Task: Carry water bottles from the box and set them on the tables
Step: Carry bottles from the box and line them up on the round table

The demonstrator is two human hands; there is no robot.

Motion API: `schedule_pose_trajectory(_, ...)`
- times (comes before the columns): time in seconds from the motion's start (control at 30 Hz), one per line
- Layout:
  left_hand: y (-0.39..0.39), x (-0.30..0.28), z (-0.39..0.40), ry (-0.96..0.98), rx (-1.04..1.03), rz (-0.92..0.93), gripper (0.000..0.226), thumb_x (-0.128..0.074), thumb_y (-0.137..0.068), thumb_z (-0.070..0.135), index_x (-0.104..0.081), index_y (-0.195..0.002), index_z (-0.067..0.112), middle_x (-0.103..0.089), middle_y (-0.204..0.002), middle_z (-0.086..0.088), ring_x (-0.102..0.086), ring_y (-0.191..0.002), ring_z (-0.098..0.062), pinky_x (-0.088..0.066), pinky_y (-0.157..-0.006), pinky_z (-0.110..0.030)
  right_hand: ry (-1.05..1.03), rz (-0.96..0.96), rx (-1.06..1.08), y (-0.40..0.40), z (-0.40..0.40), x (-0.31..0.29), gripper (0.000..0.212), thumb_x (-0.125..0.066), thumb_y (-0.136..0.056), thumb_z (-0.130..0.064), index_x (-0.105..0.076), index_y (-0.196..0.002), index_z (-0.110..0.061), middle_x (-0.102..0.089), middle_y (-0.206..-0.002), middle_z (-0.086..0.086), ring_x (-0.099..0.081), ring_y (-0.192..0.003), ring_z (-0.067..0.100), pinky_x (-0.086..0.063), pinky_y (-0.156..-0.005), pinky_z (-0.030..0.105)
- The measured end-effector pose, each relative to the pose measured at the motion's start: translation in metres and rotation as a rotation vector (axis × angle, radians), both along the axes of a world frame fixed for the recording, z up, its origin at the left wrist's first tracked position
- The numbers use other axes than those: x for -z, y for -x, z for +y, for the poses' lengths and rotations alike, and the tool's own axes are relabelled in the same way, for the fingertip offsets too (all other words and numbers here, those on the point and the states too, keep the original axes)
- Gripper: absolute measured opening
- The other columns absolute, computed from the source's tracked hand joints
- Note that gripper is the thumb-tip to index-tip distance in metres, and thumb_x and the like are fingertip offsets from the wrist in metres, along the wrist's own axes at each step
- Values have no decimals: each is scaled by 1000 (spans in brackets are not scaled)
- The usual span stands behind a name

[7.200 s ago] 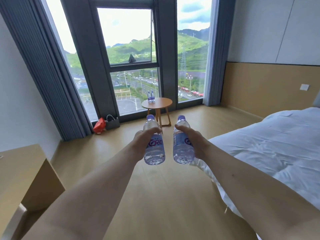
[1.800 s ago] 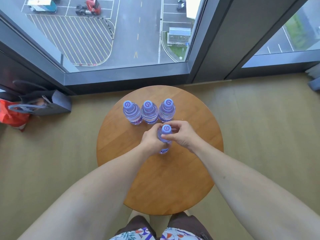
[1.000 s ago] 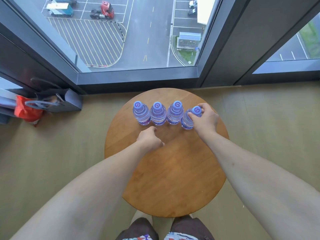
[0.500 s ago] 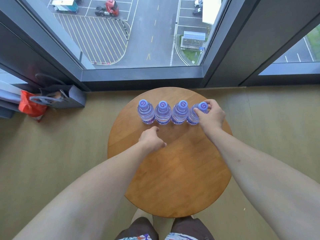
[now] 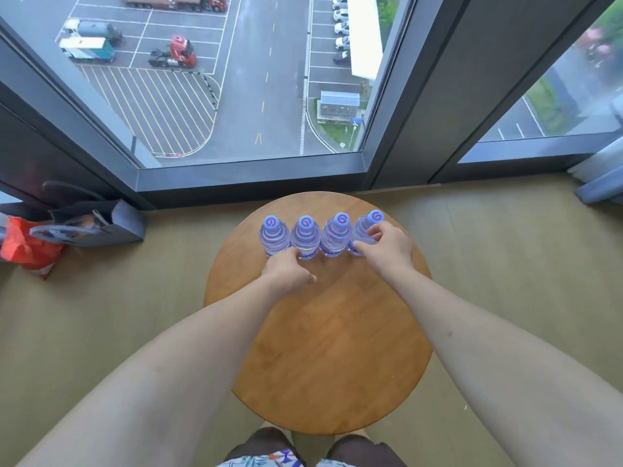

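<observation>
Head view, bottles: four water bottles stand upright in a touching row at the far side of the round counter, beneath the window.
Right hand: fingers curl round the fourth bottle, at the row's right end.
Left hand: fingers clenched, knuckles against the first bottle and second bottle; half a second ago it hung clear of them.
Change: the row is being squared up.
Meaning: this delivery looks nearly done; the box is out of view.
Floor: a dark bag and a red bag lie to the left.

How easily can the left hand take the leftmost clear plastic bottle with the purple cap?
Probably yes. The left hand lies just before the leftmost clear plastic bottle with the purple cap, its fingertips at the base, nothing between. The right hand holds the rightmost bottle.
</observation>
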State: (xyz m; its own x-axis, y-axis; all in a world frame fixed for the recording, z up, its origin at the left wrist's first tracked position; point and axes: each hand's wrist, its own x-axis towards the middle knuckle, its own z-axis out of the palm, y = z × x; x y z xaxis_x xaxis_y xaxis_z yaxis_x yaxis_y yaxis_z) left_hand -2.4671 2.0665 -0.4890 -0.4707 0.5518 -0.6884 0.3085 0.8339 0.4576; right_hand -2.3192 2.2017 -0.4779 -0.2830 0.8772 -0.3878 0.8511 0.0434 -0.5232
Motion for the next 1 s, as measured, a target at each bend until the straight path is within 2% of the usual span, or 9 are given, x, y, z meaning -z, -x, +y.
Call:
schedule_pose_trajectory(0.1, 5, -20, -1, -45, 15, 37, 60, -81, -84, 31, -56, -138, 23, -65, -130, -3, -60, -119, -24, -51, -99, -36, 22, -29, -181, 6, -19, -20, 50, -79, -84, -38, -65, -128, -17, -65, -128, 8, -59, -120, 26, -47, -99, 36)
schedule_pose_trajectory(0.23, 11, -55, -11, -100, 6, 96, 48, -77, -86, 32, -59, -130, 23, -61, -108, 3, -56, -100, -18, -45, -83, -29, 21, -51, -352, 21, -37, -53, 61, -77, -84, -39, -58, -140, -22, -60, -137, 8, -55, -127, 26, -48, -104, 39)
schedule_pose_trajectory(0.4, 9, -105, -45, -146, -90, 230, 55, -74, -79, 27, -58, -131, 25, -65, -121, -1, -60, -106, -23, -50, -87, -33, -59, -42, -558, 31, -54, -95, 64, -73, -82, -35, -54, -143, -25, -59, -137, 4, -53, -129, 24, -44, -104, 35)
schedule_pose_trajectory(0.47, 3, -126, -65, -153, -123, 332, 64, -73, -82, 32, -53, -142, 22, -60, -136, -3, -57, -123, -26, -48, -95, -32, -101, -41, -639, 32, -67, -111, 65, -71, -83, -39, -52, -144, -28, -58, -134, 4, -51, -129, 26, -41, -98, 33)
schedule_pose_trajectory(0.53, -6, -145, -88, -153, -159, 430, 70, -71, -86, 39, -47, -149, 20, -52, -148, -6, -48, -136, -29, -45, -107, -40, -119, -26, -707, 33, -83, -123, 64, -70, -84, -41, -50, -144, -32, -55, -132, 4, -48, -129, 28, -38, -95, 34)
schedule_pose_trajectory(0.7, -33, -185, -166, -120, -283, 633, 67, -73, -85, 38, -48, -147, 28, -50, -147, -4, -45, -136, -29, -44, -108, -47, -158, 68, -904, 43, -149, -153, 70, -69, -84, -46, -46, -149, -37, -52, -141, 1, -41, -136, 27, -40, -109, 41)
schedule_pose_trajectory(0.83, -46, -210, -247, -54, -423, 730, 59, -72, -84, 43, -54, -138, 27, -56, -139, -3, -49, -130, -30, -48, -103, -46, -214, 130, -1112, 63, -227, -179, 71, -71, -84, -49, -45, -149, -35, -54, -141, 4, -44, -133, 29, -42, -109, 45)
schedule_pose_trajectory(0.93, -55, -221, -324, -22, -562, 773, 62, -72, -82, 47, -55, -138, 27, -55, -139, -4, -49, -130, -30, -46, -105, -45, -248, 195, -1275, 76, -305, -197, 53, -70, -82, -48, -54, -132, -35, -57, -134, 5, -47, -128, 32, -45, -104, 46)
schedule_pose_trajectory(1.0, -62, -226, -381, -5, -660, 797, 63, -72, -80, 46, -54, -138, 26, -55, -139, -5, -47, -131, -31, -45, -106, -43, -274, 215, -1391, 81, -361, -207, 56, -70, -83, -48, -53, -134, -35, -56, -136, 6, -47, -128, 34, -45, -104, 46)
